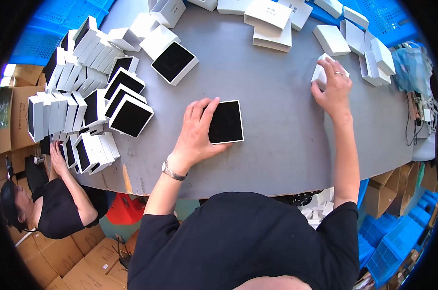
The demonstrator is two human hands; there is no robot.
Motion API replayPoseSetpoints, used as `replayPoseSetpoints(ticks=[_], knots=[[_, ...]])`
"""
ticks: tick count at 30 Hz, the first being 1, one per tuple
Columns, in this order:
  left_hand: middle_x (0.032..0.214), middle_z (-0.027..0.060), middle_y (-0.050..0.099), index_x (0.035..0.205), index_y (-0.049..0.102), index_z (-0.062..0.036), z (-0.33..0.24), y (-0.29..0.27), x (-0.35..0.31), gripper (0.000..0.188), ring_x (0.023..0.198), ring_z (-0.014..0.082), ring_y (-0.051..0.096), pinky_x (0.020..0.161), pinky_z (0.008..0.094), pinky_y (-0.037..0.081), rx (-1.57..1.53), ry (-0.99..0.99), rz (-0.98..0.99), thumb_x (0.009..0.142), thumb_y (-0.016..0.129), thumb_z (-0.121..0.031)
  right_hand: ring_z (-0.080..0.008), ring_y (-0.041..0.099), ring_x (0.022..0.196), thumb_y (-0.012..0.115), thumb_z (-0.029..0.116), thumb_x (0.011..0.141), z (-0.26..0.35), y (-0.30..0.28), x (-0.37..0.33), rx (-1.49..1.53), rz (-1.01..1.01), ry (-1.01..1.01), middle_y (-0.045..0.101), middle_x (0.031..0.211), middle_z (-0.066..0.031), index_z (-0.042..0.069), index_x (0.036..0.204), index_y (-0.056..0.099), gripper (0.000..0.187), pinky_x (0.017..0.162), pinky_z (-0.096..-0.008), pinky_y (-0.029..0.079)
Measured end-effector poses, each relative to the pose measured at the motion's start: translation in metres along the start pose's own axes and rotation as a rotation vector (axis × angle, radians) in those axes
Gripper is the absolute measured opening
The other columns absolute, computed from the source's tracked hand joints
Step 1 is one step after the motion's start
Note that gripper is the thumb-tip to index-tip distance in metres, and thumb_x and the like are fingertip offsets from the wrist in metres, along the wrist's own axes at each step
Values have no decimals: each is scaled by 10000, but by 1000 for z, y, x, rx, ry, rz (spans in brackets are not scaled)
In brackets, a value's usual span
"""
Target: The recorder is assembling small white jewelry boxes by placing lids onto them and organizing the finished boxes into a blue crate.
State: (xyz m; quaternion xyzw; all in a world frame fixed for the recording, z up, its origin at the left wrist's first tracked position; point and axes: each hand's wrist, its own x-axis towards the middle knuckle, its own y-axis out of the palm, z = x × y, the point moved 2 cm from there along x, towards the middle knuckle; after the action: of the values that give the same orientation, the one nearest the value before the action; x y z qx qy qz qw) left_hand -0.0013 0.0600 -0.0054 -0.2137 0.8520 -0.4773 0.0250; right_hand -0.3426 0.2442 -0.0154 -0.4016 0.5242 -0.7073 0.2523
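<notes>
My left hand [192, 135] grips a white box base with a black insert [229, 122] at the middle of the grey table, thumb on its near side and fingers over its left edge. Farther off to the right, my right hand [336, 89] has its fingers and thumb around a small white box lid [318, 74]; the palm hides much of it. Beyond that hand lies another white box [331, 40]. Several white box bases with black inserts [131, 116] lean on one another left of my left hand, and a single one [174, 63] rests apart behind them.
White boxes [272, 36] are stacked at the far edge, with more [376, 60] at the right. Blue crates [381, 17] stand behind the grey table [277, 164]. At the left, another person's hand [58, 158] touches the rows of bases. Cartons [95, 258] fill the floor below.
</notes>
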Motion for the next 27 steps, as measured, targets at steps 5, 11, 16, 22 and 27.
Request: replayPoseSetpoints(ticks=[5, 11, 16, 22, 27], knots=[[1397, 159, 467, 1486, 436, -66, -6, 5, -3, 1048, 1293, 383, 439, 1088, 488, 416, 19, -8, -70, 582, 928, -265, -384, 384, 1419, 855, 388, 741, -28, -16, -3, -78, 61, 203, 490, 1492, -156, 287, 1341, 601, 660, 1000, -541, 480], [1398, 156, 466, 1489, 438, -74, -10, 9, -8, 1062, 1290, 379, 443, 1088, 490, 416, 0, -52, -95, 564, 933, -239, -225, 492, 1272, 783, 360, 886, 50, -50, -43, 1223, 255, 63, 536, 1359, -110, 115, 1419, 497, 652, 1088, -370, 375], [1396, 156, 462, 1487, 444, -80, -9, 6, -7, 1064, 1286, 377, 445, 1091, 489, 414, 7, -76, -48, 555, 936, -225, -223, 467, 1317, 676, 398, 941, 17, -44, -57, 1343, 246, 401, 523, 1416, -153, 59, 1501, 426, 701, 1125, -342, 335], [1391, 155, 469, 1479, 455, -82, -12, 8, 0, 1057, 1291, 376, 447, 1097, 484, 415, -14, -34, -52, 550, 938, -223, -365, 275, 1512, 860, 421, 647, 1, -41, -45, 93, 137, -160, 411, 1582, -156, 211, 1485, 509, 933, 1194, -458, 312], [1389, 151, 467, 1472, 463, -78, -13, 15, 3, 1046, 1286, 373, 451, 1092, 478, 417, -37, 12, -52, 549, 936, -216, -419, 357, 1403, 893, 126, 542, 23, -30, -11, 294, 220, -284, 449, 1540, -110, 208, 1324, 603, 838, 1178, -490, 378]])
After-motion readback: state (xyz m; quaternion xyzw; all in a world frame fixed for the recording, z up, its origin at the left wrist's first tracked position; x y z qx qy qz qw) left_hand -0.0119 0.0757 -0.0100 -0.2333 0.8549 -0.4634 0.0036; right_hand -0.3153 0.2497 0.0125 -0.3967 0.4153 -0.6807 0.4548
